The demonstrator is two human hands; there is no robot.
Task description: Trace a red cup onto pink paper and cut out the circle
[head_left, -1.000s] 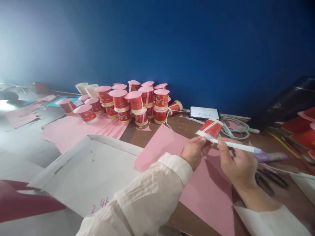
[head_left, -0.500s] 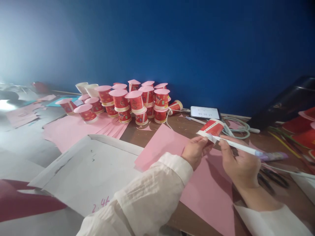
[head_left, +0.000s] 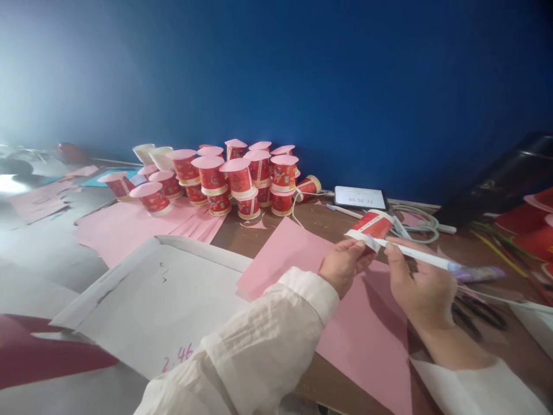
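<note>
My left hand (head_left: 343,265) grips the white rim of a red paper cup (head_left: 370,223), which is tilted on its side above the table. In my right hand (head_left: 421,288) lies a white pen (head_left: 425,255) with a purple, glittery end pointing right. Its left tip meets the cup's pale rim near my left fingertips. Whether the tip touches the rim or sits just inside it, I cannot tell. Beneath both hands lies a pink paper sheet (head_left: 358,334). Dark-handled scissors (head_left: 481,311) rest beside my right wrist, partly hidden by it.
Red cups topped with pink paper discs (head_left: 242,178) stand stacked against the blue wall. A phone showing a timer (head_left: 360,197) lies behind the held cup, near a coiled cable (head_left: 425,227). Left are a white tray (head_left: 173,288) and pink sheets (head_left: 142,227); a black cylinder (head_left: 496,181) leans at right.
Both hands, the cup and the pen keep nearly the same position. The phone's timer has advanced by one second.
</note>
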